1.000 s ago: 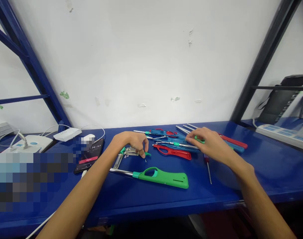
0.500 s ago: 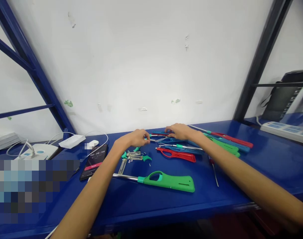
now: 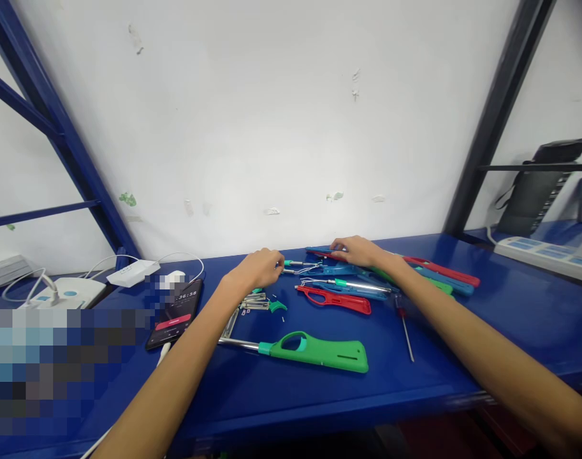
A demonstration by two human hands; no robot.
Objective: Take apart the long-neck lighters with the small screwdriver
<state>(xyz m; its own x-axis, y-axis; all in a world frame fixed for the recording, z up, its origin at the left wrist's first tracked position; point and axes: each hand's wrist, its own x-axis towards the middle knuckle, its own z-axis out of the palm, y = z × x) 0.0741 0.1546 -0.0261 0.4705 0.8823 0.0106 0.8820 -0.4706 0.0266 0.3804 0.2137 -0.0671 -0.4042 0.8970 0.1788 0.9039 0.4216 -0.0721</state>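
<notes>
At the back of the blue table, my left hand [image 3: 266,268] has its fingers closed at a thin metal rod with a teal collar [image 3: 291,262]. My right hand [image 3: 355,250] is bent over a blue lighter casing [image 3: 319,251], fingertips on it. Between and in front of the hands lie a blue casing [image 3: 339,269], another metal rod [image 3: 362,286] with wires, and a red casing [image 3: 343,301]. A green lighter [image 3: 319,352] lies nearer the front edge. Small metal parts [image 3: 255,305] and a green trigger [image 3: 277,306] sit beside my left forearm.
A screwdriver [image 3: 406,331] lies by my right forearm. Red [image 3: 443,270] and blue casings are behind that arm. A phone [image 3: 176,315], white box [image 3: 132,273] and cables are at left. A power strip [image 3: 549,258] is at right.
My right hand has shifted slightly right, and the blue casing under it has moved right too. My left hand has moved slightly, now covering some of the small parts. The camera view has shifted a little.
</notes>
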